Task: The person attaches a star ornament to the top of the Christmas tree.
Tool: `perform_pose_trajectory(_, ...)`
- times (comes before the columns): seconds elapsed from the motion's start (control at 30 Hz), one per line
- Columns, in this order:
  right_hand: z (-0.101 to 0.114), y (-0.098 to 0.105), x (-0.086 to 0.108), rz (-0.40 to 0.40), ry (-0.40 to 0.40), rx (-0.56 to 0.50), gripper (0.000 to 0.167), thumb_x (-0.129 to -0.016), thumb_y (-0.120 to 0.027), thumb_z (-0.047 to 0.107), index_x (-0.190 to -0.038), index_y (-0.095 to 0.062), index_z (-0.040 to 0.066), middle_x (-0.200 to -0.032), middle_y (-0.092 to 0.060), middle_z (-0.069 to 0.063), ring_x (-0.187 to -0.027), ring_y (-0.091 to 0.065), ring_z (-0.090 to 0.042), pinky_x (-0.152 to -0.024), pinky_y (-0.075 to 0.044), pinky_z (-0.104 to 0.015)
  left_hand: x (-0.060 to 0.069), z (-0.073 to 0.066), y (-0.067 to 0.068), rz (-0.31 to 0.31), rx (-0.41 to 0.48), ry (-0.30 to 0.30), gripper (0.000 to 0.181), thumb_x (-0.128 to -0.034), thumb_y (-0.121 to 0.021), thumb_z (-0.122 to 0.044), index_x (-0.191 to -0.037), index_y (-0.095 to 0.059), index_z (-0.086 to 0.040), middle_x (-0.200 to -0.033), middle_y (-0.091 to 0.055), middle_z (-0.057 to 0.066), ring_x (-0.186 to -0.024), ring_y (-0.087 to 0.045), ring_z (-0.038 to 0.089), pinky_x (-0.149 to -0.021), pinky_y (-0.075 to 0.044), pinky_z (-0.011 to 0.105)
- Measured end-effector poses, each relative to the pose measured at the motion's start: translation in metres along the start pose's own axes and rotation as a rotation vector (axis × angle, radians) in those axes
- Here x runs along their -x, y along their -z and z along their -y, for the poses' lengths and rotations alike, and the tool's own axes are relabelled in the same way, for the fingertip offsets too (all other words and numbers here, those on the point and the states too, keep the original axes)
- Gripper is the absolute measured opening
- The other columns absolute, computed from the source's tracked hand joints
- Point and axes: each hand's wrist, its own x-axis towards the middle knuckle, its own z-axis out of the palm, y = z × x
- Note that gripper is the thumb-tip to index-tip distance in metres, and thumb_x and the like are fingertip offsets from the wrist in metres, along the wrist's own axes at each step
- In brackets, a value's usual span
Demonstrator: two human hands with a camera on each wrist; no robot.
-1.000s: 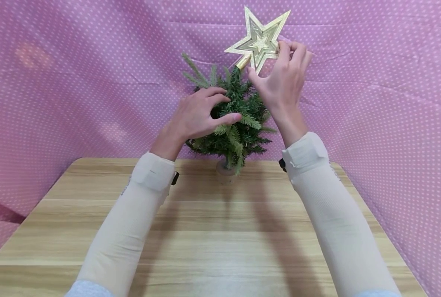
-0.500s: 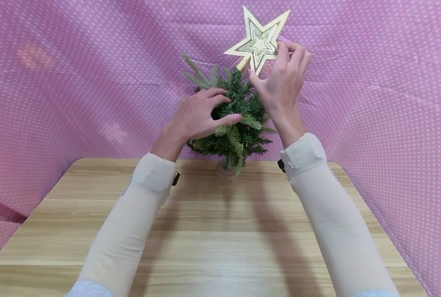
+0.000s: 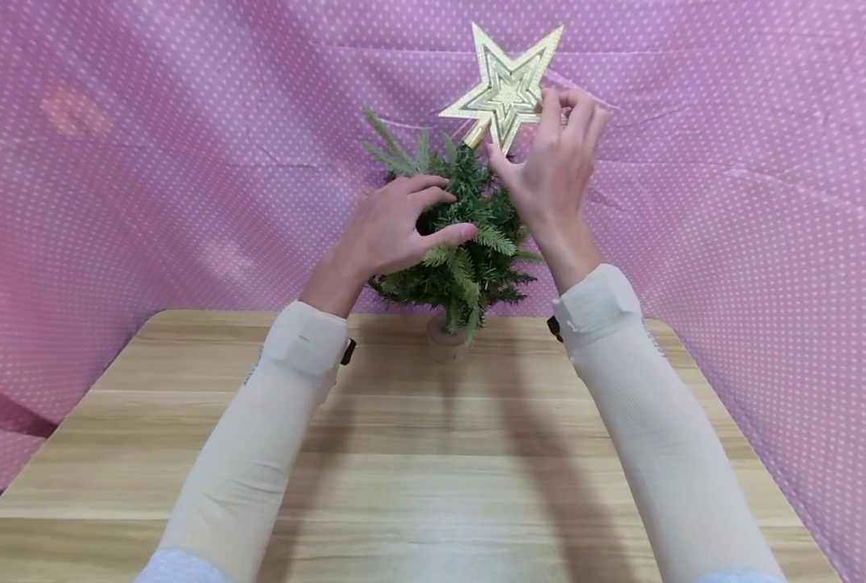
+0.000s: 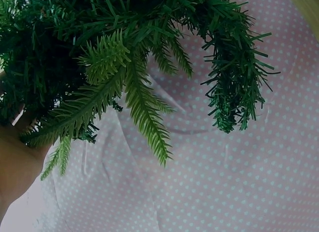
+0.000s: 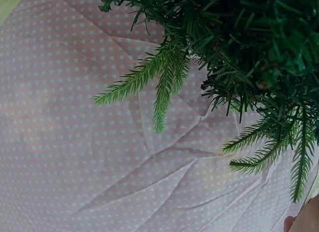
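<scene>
A small green Christmas tree (image 3: 492, 212) stands at the back of the table, with a gold star tree topper (image 3: 508, 95) at its tip, leaning to the right. My left hand (image 3: 385, 225) holds the tree from the left, fingers curled into the branches and thumb across the front; some fingertips are hidden by needles. With my right hand (image 3: 555, 166) I pinch the star by its right and lower points. In the left wrist view, part of my left hand (image 4: 20, 157) touches the branches. Only a sliver of my right hand (image 5: 305, 219) shows in the right wrist view.
The tree's pale round base (image 3: 445, 342) rests on the wooden table (image 3: 433, 478) near its back edge. A pink cloth with white dots (image 3: 753, 162) hangs behind the table and along both sides.
The star and the treetop have come down slightly, the star shifting a little left, with my right fingers still on it. My left hand has hardly moved.
</scene>
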Motion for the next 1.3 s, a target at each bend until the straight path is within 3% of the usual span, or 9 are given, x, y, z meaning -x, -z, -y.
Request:
perform_pose_trajectory(0.6,-0.0007,-0.0013,0.002,-0.004,0.015,-0.015,0.069,-0.084,-0.082,0.04,-0.132,-0.057,-0.002,-0.129,-0.049,-0.018,-0.126,-0.039,-0.028,-0.112,-0.024,-0.025,-0.0004,-0.0002,-0.0013,0.005,-0.003,-0.001,0.077,-0.0931,-0.047,-0.075,-0.143,-0.06,-0.018,-0.157,-0.044,0.002,-0.144,-0.038,0.027,-0.114,-0.031,0.058)
perform_pose_trajectory(1.0,0.0017,-0.0013,0.0047,-0.002,0.043,0.018,0.079,-0.081,-0.086,0.036,-0.141,-0.053,-0.003,-0.132,-0.05,-0.019,-0.126,-0.04,-0.031,-0.113,-0.028,-0.032,-0.0001,-0.0005,-0.0007,0.007,-0.007,-0.003,0.076,-0.0936,-0.047,-0.074,-0.143,-0.06,-0.018,-0.157,-0.044,0.002,-0.144,-0.038,0.027,-0.115,-0.031,0.057)
perform_pose_trajectory(1.3,-0.0028,-0.0042,0.0028,-0.052,0.133,0.019,0.07,-0.082,-0.081,0.029,-0.136,-0.055,-0.007,-0.131,-0.052,-0.022,-0.125,-0.041,-0.034,-0.114,-0.026,-0.033,-0.001,-0.0005,-0.0013,0.005,0.0,-0.002,0.077,-0.0934,-0.046,-0.075,-0.143,-0.059,-0.018,-0.157,-0.044,0.002,-0.145,-0.038,0.027,-0.116,-0.03,0.056)
